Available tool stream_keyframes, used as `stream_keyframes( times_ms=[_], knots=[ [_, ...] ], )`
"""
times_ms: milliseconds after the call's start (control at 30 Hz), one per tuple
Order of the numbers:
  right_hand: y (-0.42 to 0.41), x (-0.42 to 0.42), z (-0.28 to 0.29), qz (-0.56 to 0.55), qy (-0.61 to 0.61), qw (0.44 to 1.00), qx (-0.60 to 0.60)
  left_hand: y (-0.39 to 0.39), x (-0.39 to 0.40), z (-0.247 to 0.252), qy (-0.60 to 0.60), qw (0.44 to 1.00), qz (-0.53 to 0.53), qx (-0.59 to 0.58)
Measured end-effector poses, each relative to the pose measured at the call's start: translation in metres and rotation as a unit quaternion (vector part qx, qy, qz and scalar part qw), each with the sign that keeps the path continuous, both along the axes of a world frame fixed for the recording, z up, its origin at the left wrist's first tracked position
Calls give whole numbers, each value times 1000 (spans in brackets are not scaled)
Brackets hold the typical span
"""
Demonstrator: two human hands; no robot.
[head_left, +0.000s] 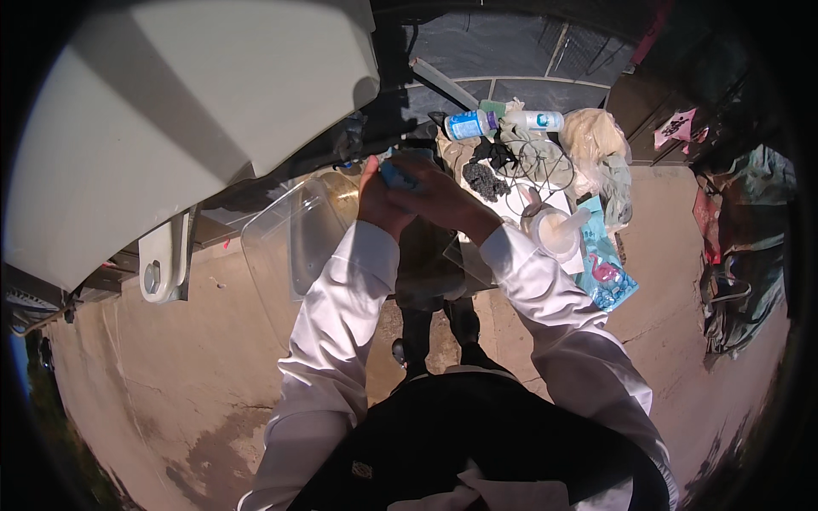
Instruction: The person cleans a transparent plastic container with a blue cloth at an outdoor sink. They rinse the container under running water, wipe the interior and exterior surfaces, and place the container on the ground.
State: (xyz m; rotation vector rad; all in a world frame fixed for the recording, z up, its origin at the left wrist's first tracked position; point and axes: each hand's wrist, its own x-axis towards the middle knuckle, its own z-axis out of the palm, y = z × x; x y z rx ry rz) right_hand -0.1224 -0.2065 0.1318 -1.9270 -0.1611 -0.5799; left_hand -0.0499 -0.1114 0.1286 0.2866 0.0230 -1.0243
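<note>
My left hand (377,201) and my right hand (441,195) are brought together in front of me. Between them is a soft blue thing (397,177), a sponge or a cloth; the fingers cover most of it, so I cannot tell which. My right hand lies over it, and my left hand supports it from the left side. Below and left of my hands stands a clear plastic tub (250,225). A dark scouring pad of coiled wire (484,181) rests to the right of my right hand.
At the right lie a blue-labelled bottle (465,125), a white bottle (535,120), a wire loop (571,167), plastic bags (591,134), a plastic cup (551,237) and a blue flamingo packet (597,255). A large pale panel (192,83) overhangs the upper left. Dark plastic sheeting (744,268) lies far right.
</note>
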Motion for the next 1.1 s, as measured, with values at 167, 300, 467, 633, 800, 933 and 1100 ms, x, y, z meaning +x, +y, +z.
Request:
stream_keyframes(
  times_ms=[167, 300, 467, 633, 800, 933, 1100],
  knots=[
    [-32, -43, 40, -147, -58, 986, -56, -3, -22, 48, -77, 995, -70, 11],
    [-61, -120, 35, -205, 2, 977, 51, -21, -44, 16, -445, 827, 18, 343],
    [-58, -198, 22, -271, 103, 934, 209, -28, -34, -122, -548, 639, -48, 538],
    [-52, -239, -6, -300, 101, 899, 302, -44, -69, -118, -562, 534, -91, 626],
    [-59, -247, -32, -234, 182, 908, 297, -52, -73, -126, -552, 517, -91, 648],
    [-63, -237, -61, -105, 285, 917, 259, -53, -57, -123, -503, 560, -20, 658],
    [-42, -222, -67, -17, 413, 875, 253, -29, -40, -135, -607, 490, -228, 582]
  ],
)
